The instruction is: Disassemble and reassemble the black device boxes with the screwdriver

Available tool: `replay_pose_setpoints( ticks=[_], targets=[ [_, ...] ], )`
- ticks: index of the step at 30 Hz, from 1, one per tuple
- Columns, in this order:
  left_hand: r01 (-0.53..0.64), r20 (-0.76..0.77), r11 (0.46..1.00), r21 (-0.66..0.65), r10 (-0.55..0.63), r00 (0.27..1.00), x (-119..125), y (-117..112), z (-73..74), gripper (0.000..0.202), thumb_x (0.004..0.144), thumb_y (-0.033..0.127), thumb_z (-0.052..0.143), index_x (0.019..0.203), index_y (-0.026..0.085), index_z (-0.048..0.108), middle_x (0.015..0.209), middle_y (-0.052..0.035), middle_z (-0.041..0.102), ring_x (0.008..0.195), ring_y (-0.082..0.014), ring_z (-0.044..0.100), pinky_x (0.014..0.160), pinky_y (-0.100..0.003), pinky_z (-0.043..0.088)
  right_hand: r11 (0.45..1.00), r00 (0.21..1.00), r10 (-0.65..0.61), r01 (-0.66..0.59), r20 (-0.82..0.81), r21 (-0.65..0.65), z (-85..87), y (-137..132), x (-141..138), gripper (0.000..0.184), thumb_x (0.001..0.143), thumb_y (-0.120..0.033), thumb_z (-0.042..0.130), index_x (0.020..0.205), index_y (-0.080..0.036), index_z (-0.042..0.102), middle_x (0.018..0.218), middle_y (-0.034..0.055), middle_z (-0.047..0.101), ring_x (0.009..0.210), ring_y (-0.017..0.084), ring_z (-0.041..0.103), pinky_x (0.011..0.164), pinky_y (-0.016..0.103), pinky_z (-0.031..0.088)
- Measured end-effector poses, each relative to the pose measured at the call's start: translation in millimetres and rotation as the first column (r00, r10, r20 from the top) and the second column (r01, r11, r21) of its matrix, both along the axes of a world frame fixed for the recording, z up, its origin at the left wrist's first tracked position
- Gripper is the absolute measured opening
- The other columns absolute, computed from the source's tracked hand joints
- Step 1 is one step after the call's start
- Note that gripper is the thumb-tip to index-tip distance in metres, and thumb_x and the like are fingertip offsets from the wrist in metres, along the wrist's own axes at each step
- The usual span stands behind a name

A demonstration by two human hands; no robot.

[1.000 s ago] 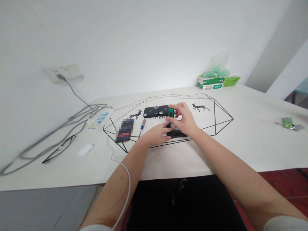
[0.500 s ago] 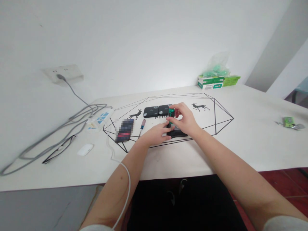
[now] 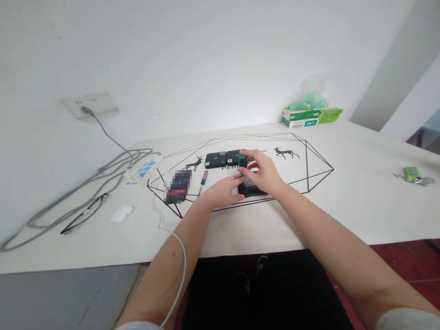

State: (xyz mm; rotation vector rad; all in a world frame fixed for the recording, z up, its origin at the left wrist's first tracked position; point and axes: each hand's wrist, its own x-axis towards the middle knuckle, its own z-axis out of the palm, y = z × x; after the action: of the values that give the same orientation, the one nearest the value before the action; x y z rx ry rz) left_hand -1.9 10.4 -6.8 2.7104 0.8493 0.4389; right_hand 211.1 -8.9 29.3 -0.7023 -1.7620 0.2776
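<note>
My right hand is closed around the green and black handle of a screwdriver, which stands nearly upright. Below it a black, flat, box-shaped device lies on the table, with a pale label on its upper face. The screwdriver's tip is hidden by my fingers. At the left edge of the device, my left hand grips it, thumb at the near corner and fingers by the screwdriver's lower end. Two similar black devices lie side by side just beyond my hands.
Left of my hands lie a second screwdriver and a blurred-out phone-like object. Farther left are a power strip, glasses, a white case and grey cable. Green-white boxes stand at the back right; keys lie far right.
My right hand has shifted slightly left and its grip on the screwdriver handle has turned a little. My left fingers have drawn back slightly, and more of the device's label shows.
</note>
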Motion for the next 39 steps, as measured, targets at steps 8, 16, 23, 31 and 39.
replay_pose_setpoints(
  ticks=[8, 16, 23, 31, 39],
  targets=[
    [-0.016, -0.002, 1.0, -0.018, 0.016, 1.0, 0, -2, 1.1, 0.078, 0.091, 0.041, 0.073, 0.162, 0.025, 0.045, 0.166, -0.0143, 0.046, 0.148, -0.0371, 0.05, 0.123, -0.054, 0.041, 1.0, 1.0, -0.016, 0.016, -0.019, -0.01, -1.3, 1, 1, 0.038, 0.091, -0.032, 0.071, 0.129, -0.028, 0.067, 0.119, 0.0094, 0.071, 0.09, 0.021, 0.07, 0.068, 0.036, 0.068],
    [-0.018, 0.007, 1.0, -0.012, 0.018, 1.0, 1, -1, -0.1, 0.077, 0.091, 0.041, 0.072, 0.161, 0.023, 0.046, 0.167, -0.0144, 0.046, 0.149, -0.0363, 0.049, 0.124, -0.053, 0.04, 0.999, 0.999, -0.033, 0.032, -0.033, -0.016, -0.8, 0, 0, 0.037, 0.09, -0.033, 0.072, 0.127, -0.027, 0.067, 0.115, 0.0091, 0.071, 0.09, 0.021, 0.069, 0.069, 0.036, 0.067],
    [-0.04, -0.003, 0.999, -0.024, 0.04, 0.999, 0, -1, -2.0, 0.073, 0.092, 0.043, 0.07, 0.159, 0.024, 0.05, 0.167, -0.0125, 0.047, 0.15, -0.0343, 0.049, 0.125, -0.051, 0.037, 0.998, 0.997, -0.047, 0.045, -0.064, -0.032, 0.0, 1, 2, 0.04, 0.091, -0.038, 0.073, 0.129, -0.028, 0.065, 0.116, 0.0087, 0.071, 0.092, 0.022, 0.071, 0.071, 0.037, 0.068],
    [-0.077, 0.037, 0.997, 0.009, 0.077, 0.996, 3, -7, 4.7, 0.056, 0.094, 0.044, 0.071, 0.143, 0.019, 0.064, 0.159, -0.017, 0.054, 0.148, -0.0352, 0.051, 0.123, -0.053, 0.04, 0.996, 0.991, -0.091, 0.088, -0.096, -0.033, 1.9, 1, 4, 0.041, 0.092, -0.043, 0.072, 0.13, -0.029, 0.063, 0.116, 0.0085, 0.069, 0.094, 0.023, 0.07, 0.07, 0.037, 0.067],
    [-0.113, 0.193, 0.985, 0.127, 0.087, 0.977, 12, -3, 6.9, 0.017, 0.101, 0.024, 0.059, 0.09, 0.019, 0.071, 0.119, -0.011, 0.074, 0.118, -0.0267, 0.066, 0.109, -0.044, 0.052, 0.989, 0.962, -0.145, 0.14, -0.231, -0.038, 0.0, 4, 4, 0.042, 0.091, -0.044, 0.073, 0.129, -0.031, 0.061, 0.116, 0.0064, 0.067, 0.098, 0.022, 0.067, 0.072, 0.037, 0.066]
  ],
)
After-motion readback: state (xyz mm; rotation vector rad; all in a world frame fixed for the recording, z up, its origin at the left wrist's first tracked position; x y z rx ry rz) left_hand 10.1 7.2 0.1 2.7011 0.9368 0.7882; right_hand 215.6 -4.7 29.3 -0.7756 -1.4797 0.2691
